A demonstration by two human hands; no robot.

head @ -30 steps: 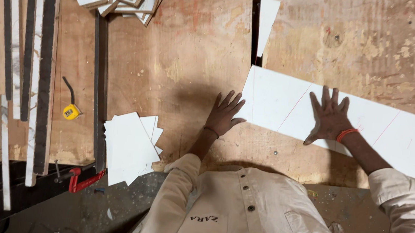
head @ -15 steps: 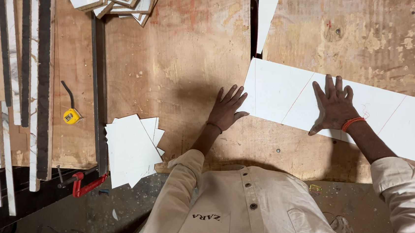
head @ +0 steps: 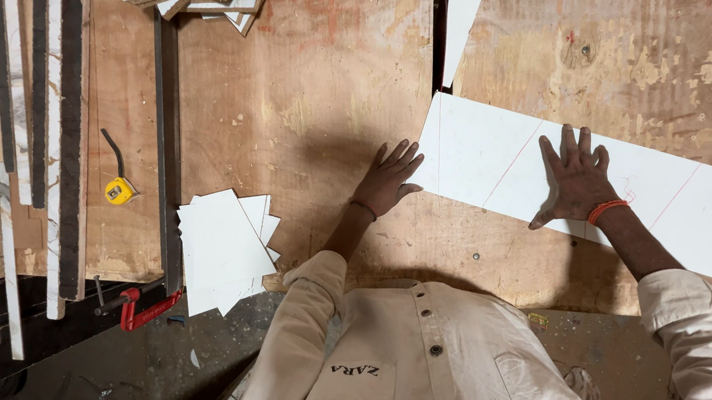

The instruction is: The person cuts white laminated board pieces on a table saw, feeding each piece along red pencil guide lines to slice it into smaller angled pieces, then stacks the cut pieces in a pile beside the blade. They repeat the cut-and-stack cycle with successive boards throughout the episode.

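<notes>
While the right hand [head: 576,179] presses flat, fingers spread, on the long white panel [head: 495,160] lying on the plywood bench [head: 313,95], the left hand [head: 387,181], fingers apart, apparently touches the panel's end.

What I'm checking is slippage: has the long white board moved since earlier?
Yes. The white board slid away from the person, nearer the white offcut; the yellow tape measure stayed put.
</notes>
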